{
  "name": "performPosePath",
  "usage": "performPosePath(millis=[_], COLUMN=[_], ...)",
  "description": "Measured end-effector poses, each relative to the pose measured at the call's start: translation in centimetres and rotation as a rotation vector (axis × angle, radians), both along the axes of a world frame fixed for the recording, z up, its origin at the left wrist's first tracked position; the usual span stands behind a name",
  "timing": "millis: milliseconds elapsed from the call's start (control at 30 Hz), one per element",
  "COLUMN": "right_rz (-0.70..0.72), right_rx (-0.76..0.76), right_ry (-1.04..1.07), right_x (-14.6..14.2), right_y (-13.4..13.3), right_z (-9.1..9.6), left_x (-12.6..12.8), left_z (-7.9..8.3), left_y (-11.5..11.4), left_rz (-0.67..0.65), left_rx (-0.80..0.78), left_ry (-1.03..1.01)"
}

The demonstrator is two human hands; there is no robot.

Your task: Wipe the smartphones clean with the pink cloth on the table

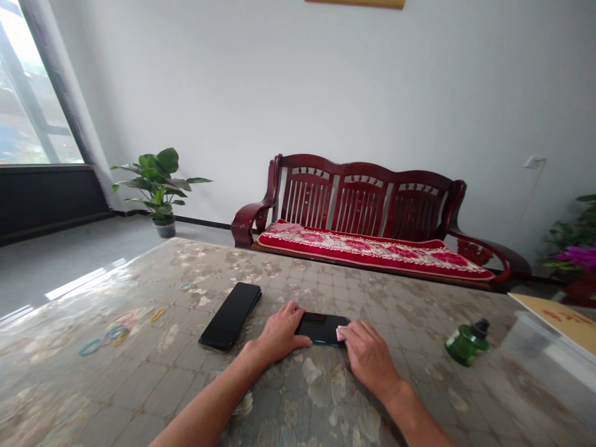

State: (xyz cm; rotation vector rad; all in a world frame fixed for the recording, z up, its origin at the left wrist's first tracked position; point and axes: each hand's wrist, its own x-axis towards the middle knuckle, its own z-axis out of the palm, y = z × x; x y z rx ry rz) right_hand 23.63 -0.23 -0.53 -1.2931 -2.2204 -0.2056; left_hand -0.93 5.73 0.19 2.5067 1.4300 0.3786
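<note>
On the table (326, 397), whose top is covered with a grey-brown floral patterned sheet, a dark rectangular smartphone (321, 328) lies flat near the middle, closer to the near edge than to the far one, with both hands on it. The left hand (279, 332) grips the phone's left end: the thumb runs along its near side and the fingers are curled close over the far side, so the hand is closed around that end. The right hand (367, 357) rests at the phone's right end with its fingers bent down and held narrow together, pressing a small white pad (341, 334) against the glass; only a sliver of the pad shows past the fingertips. Just left of the left hand, apart from it, a second black glossy smartphone (231, 315) lies face up at a slant. Further toward the left edge a loose scatter of thin coloured rubber bands (114, 335) is spread on the sheet. Toward the right edge a small green glass bottle with a black cap (465, 343) lies tipped on its side, well apart from the right hand. Beyond the far edge a dark red wooden bench with a red flowered cushion (363, 211) stands against the white wall
</note>
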Motion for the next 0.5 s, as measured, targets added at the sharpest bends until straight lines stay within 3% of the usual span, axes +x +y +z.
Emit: performPosePath(millis=[300,500], right_rz=[0.063,0.066], right_rx=[-0.058,-0.036], right_ry=[-0.02,-0.038], right_x=[-2.7,-2.3], right_y=[-0.2,-0.2], right_z=[0.4,0.5], left_x=[0.1,0.1], left_z=[0.0,0.2], left_y=[-0.1,-0.1], left_rz=[0.004,0.017], left_rx=[0.012,-0.015], left_ry=[0.009,0.021])
